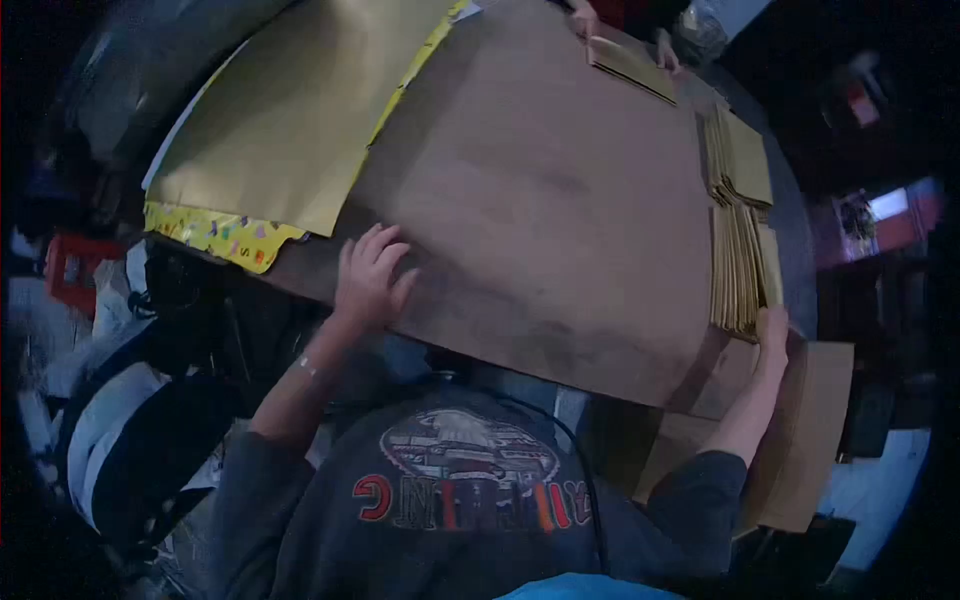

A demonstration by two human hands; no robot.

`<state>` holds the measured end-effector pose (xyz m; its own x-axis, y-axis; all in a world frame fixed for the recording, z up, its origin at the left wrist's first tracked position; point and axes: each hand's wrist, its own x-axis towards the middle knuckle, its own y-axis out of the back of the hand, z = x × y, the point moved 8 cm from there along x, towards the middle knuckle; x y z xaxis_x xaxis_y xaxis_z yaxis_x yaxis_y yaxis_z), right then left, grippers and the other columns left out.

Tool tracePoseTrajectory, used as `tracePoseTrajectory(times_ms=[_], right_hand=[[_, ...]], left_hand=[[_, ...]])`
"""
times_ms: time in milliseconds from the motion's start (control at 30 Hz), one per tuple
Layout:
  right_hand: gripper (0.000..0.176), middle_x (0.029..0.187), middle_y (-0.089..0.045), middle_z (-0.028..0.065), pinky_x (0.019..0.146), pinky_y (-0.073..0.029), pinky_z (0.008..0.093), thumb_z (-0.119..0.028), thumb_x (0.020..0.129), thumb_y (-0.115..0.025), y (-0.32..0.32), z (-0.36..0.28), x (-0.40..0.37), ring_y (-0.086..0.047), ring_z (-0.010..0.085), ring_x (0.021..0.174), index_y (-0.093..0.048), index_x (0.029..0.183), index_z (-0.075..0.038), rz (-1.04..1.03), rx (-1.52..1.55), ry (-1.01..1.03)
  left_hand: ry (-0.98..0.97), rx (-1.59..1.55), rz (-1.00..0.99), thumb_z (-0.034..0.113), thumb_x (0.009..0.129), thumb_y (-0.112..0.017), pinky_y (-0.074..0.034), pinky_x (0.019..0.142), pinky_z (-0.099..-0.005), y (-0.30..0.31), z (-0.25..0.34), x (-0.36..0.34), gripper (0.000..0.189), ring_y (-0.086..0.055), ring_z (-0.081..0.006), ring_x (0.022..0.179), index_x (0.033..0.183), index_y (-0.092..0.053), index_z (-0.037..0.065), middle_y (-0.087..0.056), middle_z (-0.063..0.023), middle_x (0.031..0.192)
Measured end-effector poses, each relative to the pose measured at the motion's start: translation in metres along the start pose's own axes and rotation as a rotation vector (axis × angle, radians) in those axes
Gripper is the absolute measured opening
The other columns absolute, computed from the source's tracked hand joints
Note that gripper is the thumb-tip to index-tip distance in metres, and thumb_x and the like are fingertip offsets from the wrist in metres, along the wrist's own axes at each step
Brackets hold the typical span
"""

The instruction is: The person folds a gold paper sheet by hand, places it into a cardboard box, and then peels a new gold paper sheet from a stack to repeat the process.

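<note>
My left hand is held over the near table edge, fingers apart and slightly bent, with nothing in it. Just left of it lies a pile of large tan paper sheets, with a yellow printed sheet showing along its edges. My right hand is at the near end of a row of folded tan paper pieces on the table's right side. It seems to touch the last pieces; its fingers are partly hidden, so a grip cannot be made out. More folded pieces continue the row farther back.
The brown table top stretches between the sheets and the row. Across it, another person's hands are at a folded tan piece. An open cardboard box stands below the right edge. A red crate is at the left.
</note>
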<state>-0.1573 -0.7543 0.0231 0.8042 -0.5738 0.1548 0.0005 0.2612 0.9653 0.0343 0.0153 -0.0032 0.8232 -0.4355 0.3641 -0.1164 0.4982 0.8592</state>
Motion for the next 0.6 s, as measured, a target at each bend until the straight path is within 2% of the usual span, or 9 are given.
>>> tracePoseTrajectory(times_ms=[133,200,267,333,367,400,467,500,600], right_hand=[[0.038,0.118,-0.059,0.0298,0.089,-0.046,0.0473,-0.021,0.095,-0.045,0.056,-0.065,-0.032,-0.056,0.0428,0.110,-0.056,0.123,0.003,-0.365,0.046,-0.223],[0.039,0.122,-0.057,0.0290,0.092,-0.045,0.0467,-0.022,0.096,-0.046,0.031,-0.040,-0.025,-0.054,0.0423,0.113,-0.055,0.126,0.001,-0.246,0.041,-0.107],[0.041,0.125,-0.055,0.0282,0.095,-0.044,0.0462,-0.024,0.096,-0.046,0.041,-0.060,-0.011,-0.053,0.0419,0.116,-0.054,0.129,0.000,-0.122,0.039,0.011],[0.042,0.125,-0.056,0.0273,0.097,-0.043,0.0458,-0.023,0.096,-0.048,0.104,-0.112,-0.041,-0.053,0.0411,0.116,-0.053,0.131,-0.001,-0.159,0.022,-0.111],[0.045,0.114,-0.059,0.0317,0.089,-0.045,0.0489,-0.023,0.094,-0.048,0.064,-0.063,-0.014,-0.056,0.0467,0.107,-0.050,0.132,0.001,0.115,0.107,0.169],[0.045,0.114,-0.059,0.0317,0.089,-0.045,0.0489,-0.023,0.094,-0.048,0.082,-0.085,-0.018,-0.056,0.0467,0.107,-0.050,0.132,0.001,0.113,0.098,0.178],[0.045,0.118,-0.059,0.0297,0.092,-0.045,0.0474,-0.025,0.096,-0.049,0.119,-0.140,-0.029,-0.055,0.0445,0.111,-0.051,0.132,0.002,-0.074,0.117,0.046],[0.044,0.122,-0.059,0.0274,0.096,-0.044,0.0454,-0.024,0.096,-0.048,0.115,-0.154,-0.022,-0.055,0.0429,0.114,-0.051,0.131,0.003,-0.060,0.012,0.151],[0.044,0.123,-0.059,0.0263,0.098,-0.044,0.0447,-0.024,0.095,-0.050,0.120,-0.237,-0.023,-0.055,0.0409,0.116,-0.053,0.129,0.004,-0.041,0.154,0.307]], left_hand=[[0.021,-0.044,0.012,0.029,0.083,-0.068,-0.031,0.106,-0.0610,-0.002,-0.007,-0.004,0.034,-0.043,-0.0317,0.131,0.111,-0.061,0.012,-0.051,-0.0096,0.134],[0.010,-0.063,-0.026,0.027,0.083,-0.069,-0.029,0.107,-0.0598,-0.003,-0.009,-0.004,0.033,-0.044,-0.0316,0.130,0.110,-0.062,0.011,-0.053,-0.0101,0.131],[-0.121,-0.247,0.154,0.017,0.081,-0.071,-0.045,0.095,-0.0473,0.023,-0.017,-0.003,0.020,-0.058,-0.0313,0.111,0.098,-0.066,0.008,-0.061,-0.0118,0.118],[-0.166,-0.212,0.396,0.009,0.078,-0.072,-0.053,0.080,-0.0370,0.067,-0.039,0.007,0.015,-0.066,-0.0303,0.091,0.092,-0.068,0.005,-0.064,-0.0133,0.110],[0.097,-0.409,0.368,0.010,0.077,-0.073,-0.052,0.083,-0.0377,0.077,-0.073,0.013,0.020,-0.065,-0.0310,0.095,0.095,-0.068,0.004,-0.063,-0.0139,0.111],[0.360,-0.604,0.335,0.011,0.075,-0.074,-0.051,0.086,-0.0385,0.079,-0.106,0.013,0.024,-0.063,-0.0317,0.099,0.098,-0.067,0.004,-0.063,-0.0146,0.113],[0.127,-0.198,0.155,0.012,0.073,-0.075,-0.048,0.094,-0.0395,0.099,-0.126,0.024,0.037,-0.058,-0.0331,0.110,0.107,-0.064,0.003,-0.060,-0.0157,0.118],[0.150,-0.139,-0.012,0.014,0.071,-0.077,-0.043,0.100,-0.0401,0.102,-0.127,0.025,0.047,-0.052,-0.0333,0.118,0.114,-0.062,0.004,-0.056,-0.0158,0.124],[0.009,-0.026,-0.023,0.013,0.070,-0.077,-0.043,0.100,-0.0408,0.100,-0.123,0.021,0.051,-0.051,-0.0341,0.118,0.117,-0.061,0.005,-0.055,-0.0151,0.126]])
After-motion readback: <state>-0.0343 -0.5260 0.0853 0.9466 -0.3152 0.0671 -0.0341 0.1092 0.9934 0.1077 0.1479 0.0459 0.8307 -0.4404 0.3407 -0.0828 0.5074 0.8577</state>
